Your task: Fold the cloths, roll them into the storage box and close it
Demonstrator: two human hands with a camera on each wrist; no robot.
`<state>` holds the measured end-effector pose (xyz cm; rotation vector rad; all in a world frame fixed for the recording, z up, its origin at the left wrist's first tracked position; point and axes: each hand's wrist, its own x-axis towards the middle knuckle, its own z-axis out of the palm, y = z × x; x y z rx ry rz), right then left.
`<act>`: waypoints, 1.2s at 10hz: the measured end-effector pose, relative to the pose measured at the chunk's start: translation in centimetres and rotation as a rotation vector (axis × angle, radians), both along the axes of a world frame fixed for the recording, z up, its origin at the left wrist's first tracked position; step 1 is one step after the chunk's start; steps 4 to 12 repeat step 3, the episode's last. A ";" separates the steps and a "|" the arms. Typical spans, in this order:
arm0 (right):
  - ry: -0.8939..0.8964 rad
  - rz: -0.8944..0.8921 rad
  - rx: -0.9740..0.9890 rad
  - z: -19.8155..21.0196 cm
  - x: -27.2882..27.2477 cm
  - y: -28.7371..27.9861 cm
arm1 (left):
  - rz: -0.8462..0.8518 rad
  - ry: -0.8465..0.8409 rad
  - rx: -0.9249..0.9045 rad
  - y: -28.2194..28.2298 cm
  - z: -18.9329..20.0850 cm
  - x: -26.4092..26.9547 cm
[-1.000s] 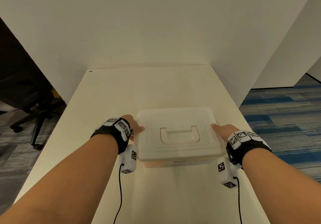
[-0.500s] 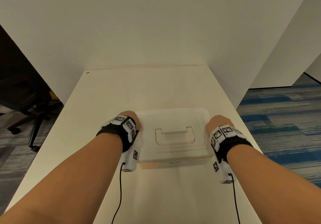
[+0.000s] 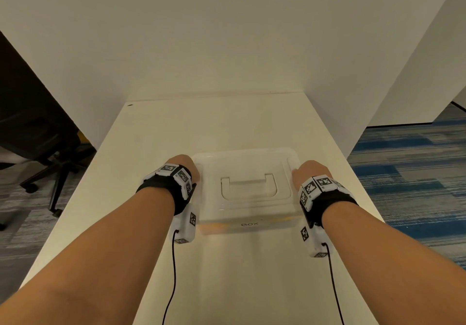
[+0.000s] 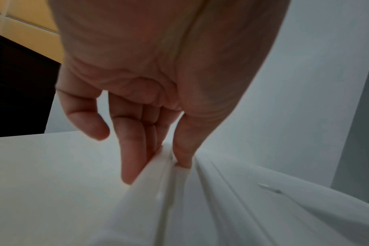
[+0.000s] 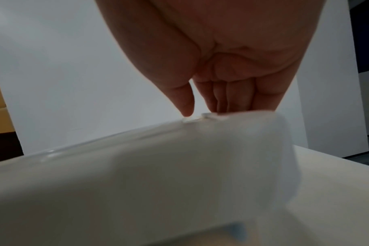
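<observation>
Hands shifted onto lidded storage box [image 3: 248, 220] sides.

surface: white table [image 3: 156, 138] | on it: lidded storage box [image 3: 245, 170]

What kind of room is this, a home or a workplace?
Most likely an office: a plain white table set between white partition walls, a black swivel chair on wheels, and blue striped carpet.

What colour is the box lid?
The lid is translucent white, plain, no pattern; the head view shows it best.
</observation>
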<state>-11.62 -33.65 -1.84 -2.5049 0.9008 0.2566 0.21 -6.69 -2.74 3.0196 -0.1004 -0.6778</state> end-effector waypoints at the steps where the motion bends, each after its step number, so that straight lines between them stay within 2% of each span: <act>1: -0.023 0.015 0.007 0.4 0.5 0.1 | -0.035 0.013 0.024 0.3 0.2 0.4; 3: 0.053 0.097 0.016 1.2 1.2 -0.1 | 0.061 -0.037 -0.065 0.6 -0.8 1.1; 12: 0.053 0.097 0.016 1.2 1.2 -0.1 | 0.061 -0.037 -0.065 0.6 -0.8 1.1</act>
